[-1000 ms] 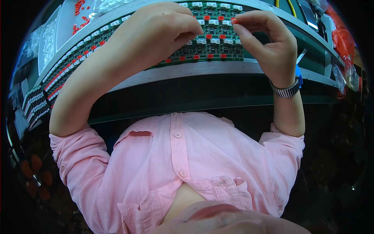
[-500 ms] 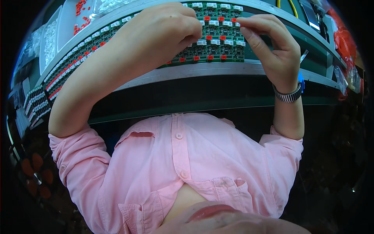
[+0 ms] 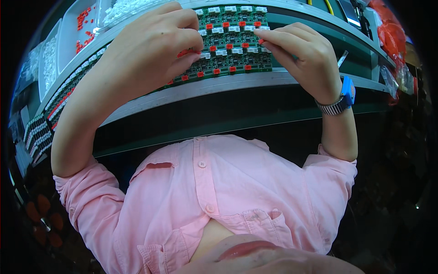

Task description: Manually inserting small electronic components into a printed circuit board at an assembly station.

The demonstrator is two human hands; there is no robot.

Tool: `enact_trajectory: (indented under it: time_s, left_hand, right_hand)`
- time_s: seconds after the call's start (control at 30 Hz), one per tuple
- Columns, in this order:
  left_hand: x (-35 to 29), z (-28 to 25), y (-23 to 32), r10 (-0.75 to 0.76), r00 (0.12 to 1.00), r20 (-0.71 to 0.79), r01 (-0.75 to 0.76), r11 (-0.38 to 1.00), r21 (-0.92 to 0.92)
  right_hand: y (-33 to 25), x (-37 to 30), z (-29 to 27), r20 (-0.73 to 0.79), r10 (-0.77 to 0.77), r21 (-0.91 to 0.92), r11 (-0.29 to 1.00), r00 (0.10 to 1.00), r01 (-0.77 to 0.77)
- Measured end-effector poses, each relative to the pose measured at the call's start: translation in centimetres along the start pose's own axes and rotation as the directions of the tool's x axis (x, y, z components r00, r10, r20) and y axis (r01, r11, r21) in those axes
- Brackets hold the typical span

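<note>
Rows of green circuit boards point(image 3: 235, 59) with white and red connectors stand between two metal rails in front of me. My right hand point(image 3: 308, 59) is at their right end, its thumb and forefinger pinched on a small red connector point(image 3: 261, 41). My left hand point(image 3: 146, 48) is over the boards further left, with its fingers curled. Between its thumb and fingers show some red connectors point(image 3: 185, 53); how many, I cannot tell. This hand and forearm hide part of the boards. A metal-banded wrist strap point(image 3: 335, 106) with a blue clip circles my right wrist.
At the far left, a white tray point(image 3: 75, 45) contains loose red connectors, near containers of white parts point(image 3: 49, 64). The near metal rail point(image 3: 205, 93) runs along the bench front. Red plastic bags point(image 3: 390, 34) lie at the far right, and yellow cables point(image 3: 329, 7) at the back.
The boards now appear further left in the view. My left hand has moved left and turned, revealing red connectors in its fingers. A red connector now shows in my right hand's pinch.
</note>
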State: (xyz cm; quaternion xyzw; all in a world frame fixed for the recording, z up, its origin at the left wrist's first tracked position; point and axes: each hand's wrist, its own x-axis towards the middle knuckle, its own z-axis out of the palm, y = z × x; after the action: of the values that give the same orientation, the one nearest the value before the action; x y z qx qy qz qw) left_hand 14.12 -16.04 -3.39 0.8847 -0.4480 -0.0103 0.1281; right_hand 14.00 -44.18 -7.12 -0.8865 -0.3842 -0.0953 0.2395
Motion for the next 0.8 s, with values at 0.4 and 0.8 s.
enact_trajectory:
  time_s: [0.4, 0.8]
  left_hand:
    - [-1.3, 0.3, 1.1, -0.214, 0.974, -0.074, 0.181, 0.932, -0.314]
    - [-2.8, -0.2, 0.3, -0.131, 0.958, -0.255, 0.044, 0.945, -0.323]
  right_hand:
    - [-1.2, -0.3, 0.4, 0.126, -0.161, -0.289, 0.938, 0.979, 0.191]
    - [-4.8, 4.0, 1.8, 0.095, -0.322, -0.285, 0.898, 0.942, 0.336]
